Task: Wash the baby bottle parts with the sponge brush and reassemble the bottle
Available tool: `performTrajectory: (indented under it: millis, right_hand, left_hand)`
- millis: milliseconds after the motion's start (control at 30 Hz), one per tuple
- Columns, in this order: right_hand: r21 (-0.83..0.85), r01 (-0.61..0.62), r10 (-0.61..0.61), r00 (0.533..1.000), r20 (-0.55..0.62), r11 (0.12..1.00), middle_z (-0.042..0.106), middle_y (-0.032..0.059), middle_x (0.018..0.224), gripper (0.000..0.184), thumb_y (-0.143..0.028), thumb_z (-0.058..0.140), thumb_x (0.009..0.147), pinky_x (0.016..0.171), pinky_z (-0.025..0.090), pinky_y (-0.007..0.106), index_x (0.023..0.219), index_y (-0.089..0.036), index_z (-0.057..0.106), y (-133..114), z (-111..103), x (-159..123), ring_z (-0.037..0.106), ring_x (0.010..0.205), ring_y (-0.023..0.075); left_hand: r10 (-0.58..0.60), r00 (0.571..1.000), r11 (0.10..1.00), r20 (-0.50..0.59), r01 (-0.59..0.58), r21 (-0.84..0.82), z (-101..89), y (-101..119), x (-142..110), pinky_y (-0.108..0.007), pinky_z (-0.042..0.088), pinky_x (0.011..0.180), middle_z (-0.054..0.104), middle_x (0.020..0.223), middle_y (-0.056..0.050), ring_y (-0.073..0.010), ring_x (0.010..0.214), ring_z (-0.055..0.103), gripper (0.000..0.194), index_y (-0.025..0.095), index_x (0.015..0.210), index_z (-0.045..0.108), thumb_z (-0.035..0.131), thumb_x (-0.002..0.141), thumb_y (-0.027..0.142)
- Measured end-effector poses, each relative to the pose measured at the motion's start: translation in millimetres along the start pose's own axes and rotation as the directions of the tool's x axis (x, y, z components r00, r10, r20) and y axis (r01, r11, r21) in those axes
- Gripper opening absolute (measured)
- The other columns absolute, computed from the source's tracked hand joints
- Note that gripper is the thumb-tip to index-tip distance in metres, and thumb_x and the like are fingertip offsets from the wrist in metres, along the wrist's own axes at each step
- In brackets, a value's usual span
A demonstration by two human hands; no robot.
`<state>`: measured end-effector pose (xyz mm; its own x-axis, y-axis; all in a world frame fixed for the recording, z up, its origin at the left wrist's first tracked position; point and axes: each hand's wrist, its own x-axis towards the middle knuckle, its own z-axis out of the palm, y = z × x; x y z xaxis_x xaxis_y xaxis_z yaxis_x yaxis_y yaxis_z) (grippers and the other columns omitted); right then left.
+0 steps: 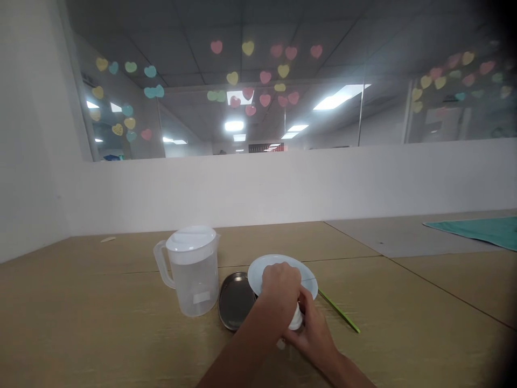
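Note:
My left hand [283, 283] is closed in a fist above the near part of a pale bowl-like dish [258, 270]. Whatever its fingers hold, if anything, is hidden behind the back of the hand. My right hand [317, 331] curls from the right around a small white object [297, 319] with a ridged, rounded side; its kind is not clear. The two hands touch or nearly touch, and my left wrist covers part of the white object. Left of the hands lies a shallow metal tray [234, 302], partly hidden by my left forearm.
A translucent lidded pitcher [196, 283] stands left of the tray, its handle pointing left. A thin green stick [339, 311] lies right of the dish. Far right, a teal cloth [480, 231] lies on the table [100, 323]. A white wall with a window rises behind.

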<state>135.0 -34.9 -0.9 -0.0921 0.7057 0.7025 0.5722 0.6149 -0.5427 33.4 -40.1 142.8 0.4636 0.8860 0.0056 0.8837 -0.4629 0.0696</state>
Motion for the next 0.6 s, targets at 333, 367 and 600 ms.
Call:
performTrajectory:
  millis: [333,367,600]
  right_hand:
    - [-0.075,0.005,-0.004,1.0,0.02,0.997,0.065,0.0,0.083,0.062,-0.035,0.06,0.07,0.058,0.05,0.025,0.123,-0.022,0.031,0,1,0,0.065,0.068,0.0169]
    - [-0.075,-0.001,0.002,1.0,0.024,0.997,0.064,-0.0002,0.083,0.062,-0.036,0.06,0.07,0.057,0.049,0.025,0.123,-0.022,0.03,0,1,0,0.065,0.068,0.0168]
    - [-0.084,-0.016,0.02,0.999,0.05,0.996,0.065,0.0025,0.09,0.062,-0.035,0.06,0.071,0.061,0.05,0.028,0.123,-0.023,0.028,-1,0,-1,0.065,0.074,0.0192]
  left_hand:
    - [0.22,0.968,0.975,-0.119,-0.223,-0.014,-12.6,-31,-25,-0.027,0.044,0.072,0.066,0.093,-0.006,-0.0211,0.09,0.059,0.037,0.021,0.11,0.058,0.053,0.073,0.015]
    - [0.229,0.966,0.972,-0.12,-0.233,-0.018,-11.4,-31,-24,-0.027,0.044,0.071,0.066,0.092,-0.006,-0.021,0.089,0.059,0.042,0.022,0.113,0.056,0.051,0.072,0.013]
    - [0.178,0.969,0.983,-0.173,-0.183,-0.014,-7.9,-32,-14,-0.028,0.044,0.068,0.066,0.094,-0.007,-0.0206,0.083,0.06,0.035,0.02,0.113,0.054,0.041,0.08,0.022]
